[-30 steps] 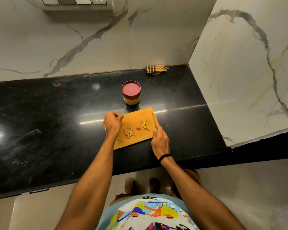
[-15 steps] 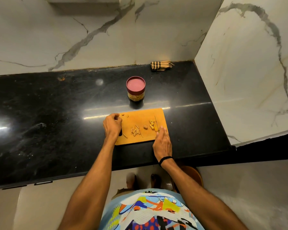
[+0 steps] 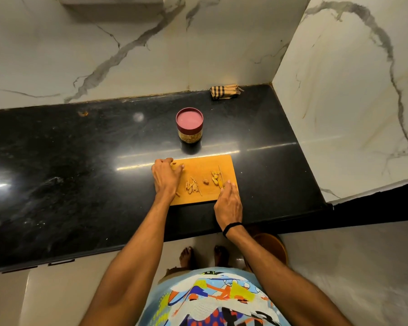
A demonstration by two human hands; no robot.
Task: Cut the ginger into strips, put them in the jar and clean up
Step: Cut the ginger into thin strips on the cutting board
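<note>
An orange cutting board [image 3: 203,164] lies on the black counter in front of me. On it are thin ginger strips [image 3: 193,186], one small chunk [image 3: 206,181] and several ginger slices [image 3: 214,179]. My left hand [image 3: 165,177] rests on the board's left edge, fingers laid over its far left corner. My right hand [image 3: 229,203] grips a small knife [image 3: 220,174] at the board's right edge; its thin blade points away beside the slices and the handle is mostly hidden. Behind the board stands the jar [image 3: 190,135], with a maroon lid [image 3: 189,118] on it and ginger inside.
A folded striped cloth [image 3: 224,92] lies at the back of the counter [image 3: 80,161] by the wall corner. Marble walls close the back and the right side. The counter's front edge runs just below my wrists. A brown round container [image 3: 270,248] sits on the floor.
My left hand has uncurled from a fist and now lies on the board's left edge. The board has turned squarer to the counter. My right hand stays at the right edge with the knife.
</note>
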